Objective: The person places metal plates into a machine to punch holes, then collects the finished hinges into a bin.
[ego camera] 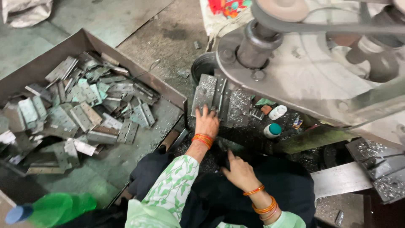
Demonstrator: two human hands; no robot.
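We press our left hand (206, 122) flat and open on the hinge plates (211, 95), while the right hand (238, 171) rests loose, empty, and should steady them evenly.

Left hand's (206, 123) fingertips perhaps hidden among stacked hinge plates (205, 93); blurred green bottle (50, 208) cut off at bottom edge

The grey concrete floor (126, 25) carries a shallow rusty metal tray (67, 44) on the left, heaped with flat metal hinges (80, 114). Beside the tray's right corner, a short stack of hinges (206, 93) lies on the dark ground strewn with metal shavings (240, 105). Near that stack lie a white bottle (277, 112) and a teal-capped bottle (272, 130).
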